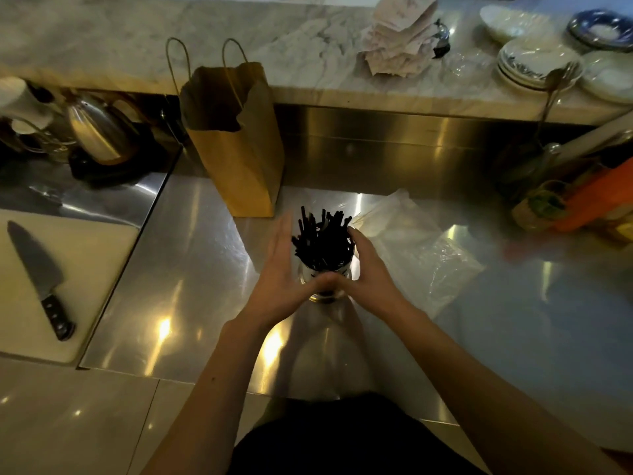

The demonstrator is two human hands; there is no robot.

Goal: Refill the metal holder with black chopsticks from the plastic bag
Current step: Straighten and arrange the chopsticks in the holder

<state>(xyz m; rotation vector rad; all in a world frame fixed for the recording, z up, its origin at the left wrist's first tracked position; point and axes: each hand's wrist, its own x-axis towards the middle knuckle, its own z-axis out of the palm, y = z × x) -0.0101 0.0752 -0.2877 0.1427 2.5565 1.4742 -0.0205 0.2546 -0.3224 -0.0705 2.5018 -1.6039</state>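
Metal holder [307, 270] stands upright on bench [205, 269], dead between both grips, thumbs meeting across its near side. Black chopsticks [322, 241] packed in it, long axis approx vertical, tips fanning up and away from the grips. A few stand taller at the far-left edge, blurred.

Left grip [277, 269]: fingers straight, flat palm against left side of bundle, no wrap, so open and acting as a stop. Right grip [370, 269]: fingers curled round right side of bundle at approx rim level, so gripping the sticks, maybe the rim too; can't separate the two.

Plastic bag [418, 248] lies flat on bench just right of right grip and slightly beyond it. Looks empty or near-empty, contents not readable thru the film.

Judgement: refill approx done, step in hand = squaring up the bundle. If more sticks are needed, right grip is nearer the bag; reach goes right + away while left steadies holder. Risk: load looks top-heavy, so a push from one side only could tip it.

Other: brown paper bag [239, 149] beyond left grip; knife [41, 275] on cutting board [85, 255] far left, well apart.
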